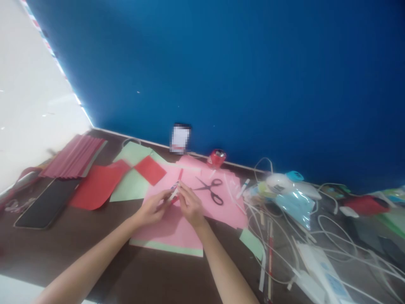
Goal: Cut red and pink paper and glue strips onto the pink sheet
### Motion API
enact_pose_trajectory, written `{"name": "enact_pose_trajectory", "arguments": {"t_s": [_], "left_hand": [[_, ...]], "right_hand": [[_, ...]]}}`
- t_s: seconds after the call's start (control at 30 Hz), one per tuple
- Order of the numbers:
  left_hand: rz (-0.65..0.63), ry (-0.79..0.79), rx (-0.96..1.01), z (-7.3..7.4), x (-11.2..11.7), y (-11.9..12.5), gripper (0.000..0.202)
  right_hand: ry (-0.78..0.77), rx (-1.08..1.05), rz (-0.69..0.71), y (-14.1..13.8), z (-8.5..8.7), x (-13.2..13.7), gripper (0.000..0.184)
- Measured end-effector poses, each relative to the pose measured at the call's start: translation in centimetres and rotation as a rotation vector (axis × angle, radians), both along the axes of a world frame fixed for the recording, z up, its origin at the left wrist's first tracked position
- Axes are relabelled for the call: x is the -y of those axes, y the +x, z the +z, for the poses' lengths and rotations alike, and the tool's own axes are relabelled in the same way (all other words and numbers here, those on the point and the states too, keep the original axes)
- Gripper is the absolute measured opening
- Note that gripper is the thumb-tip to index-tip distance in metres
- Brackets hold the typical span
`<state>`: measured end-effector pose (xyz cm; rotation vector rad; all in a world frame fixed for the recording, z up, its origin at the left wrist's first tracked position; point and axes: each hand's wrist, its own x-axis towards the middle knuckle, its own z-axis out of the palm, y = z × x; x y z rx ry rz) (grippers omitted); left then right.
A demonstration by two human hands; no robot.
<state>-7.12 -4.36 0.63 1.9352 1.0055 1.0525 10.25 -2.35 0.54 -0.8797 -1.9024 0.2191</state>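
Over the pink paper sheets (167, 232), my two hands meet at a thin white-and-red strip (173, 195) with some dark marks near its top. Its exact kind is blurred. My left hand (154, 207) closes on its left side, fingertips pinched. From the right, my right hand (190, 204) pinches it with thumb and fingers, which partly hide it. Black-handled scissors (211, 188) lie with blades parted on the pink paper, right of my hands. A small red square of paper (150, 170) lies to the left, overlapping light green sheets (133, 185).
A larger red sheet (98, 185), a dark phone (47, 202) and pleated pink paper (74, 156) lie left. A red round container (217, 158) stands by the blue wall (221, 76). White cables (335, 236), a power strip (322, 266) and plastic packets (294, 202) crowd the right.
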Motion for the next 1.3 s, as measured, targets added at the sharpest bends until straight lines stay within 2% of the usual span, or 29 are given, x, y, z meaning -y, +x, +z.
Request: {"name": "enact_pose_trajectory", "arguments": {"t_s": [0.2, 0.3, 0.37, 0.43, 0.5, 0.57, 0.7, 0.8, 0.9, 1.0, 1.07, 1.13, 1.3], "left_hand": [[-0.008, 0.086, -0.097, -1.0, -0.2, -0.6, 0.046], [0.002, 0.117, -0.152, -1.4, -0.2, -0.8, 0.045], [0.001, 0.145, -0.173, -1.4, -0.2, -0.8, 0.045], [0.003, 0.173, -0.172, -1.2, -0.2, -0.7, 0.045], [0.02, 0.173, -0.154, -0.9, -0.3, -0.6, 0.045], [0.06, 0.151, -0.125, -0.8, -0.3, -0.5, 0.042], [0.103, 0.1, -0.065, -0.7, -0.4, -0.5, 0.036], [0.072, 0.076, -0.019, -0.5, -0.3, -0.4, 0.035], [0.019, 0.023, 0.053, -0.1, -0.2, -0.3, 0.034], [0.013, -0.039, 0.061, 0.2, -0.1, -0.2, 0.032], [0.043, -0.044, 0.005, 0.4, -0.1, -0.2, 0.031], [0.085, -0.019, -0.088, 0.6, 0.0, -0.3, 0.032], [0.264, 0.111, -0.436, 0.7, 0.2, 0.1, 0.037]], "right_hand": [[0.102, 0.174, 0.036, 1.2, -0.4, 0.1, 0.041], [0.06, 0.149, 0.016, 1.2, -0.4, 0.0, 0.034], [-0.051, -0.023, -0.056, 1.0, -0.4, -0.3, 0.026], [-0.225, -0.287, -0.118, 1.0, -0.4, -0.6, 0.021], [-0.394, -0.537, -0.099, 1.2, -0.3, -1.0, 0.023], [-0.482, -0.656, -0.013, 1.6, 0.0, -1.2, 0.028], [-0.509, -0.532, 0.11, 1.7, 0.6, -1.0, 0.024], [-0.474, -0.436, 0.057, 1.3, 1.4, -0.8, 0.027], [-0.483, -0.378, 0.043, 1.0, 2.5, -0.7, 0.018], [-0.568, -0.384, 0.15, 1.1, 3.5, -0.7, 0.009], [-0.611, -0.449, 0.176, 1.3, 3.9, -0.8, 0.01], [-0.641, -0.544, 0.127, 1.6, 4.3, -1.0, 0.015], [-0.608, -0.725, -0.131, 3.0, 6.0, -1.4, 0.028]]}}
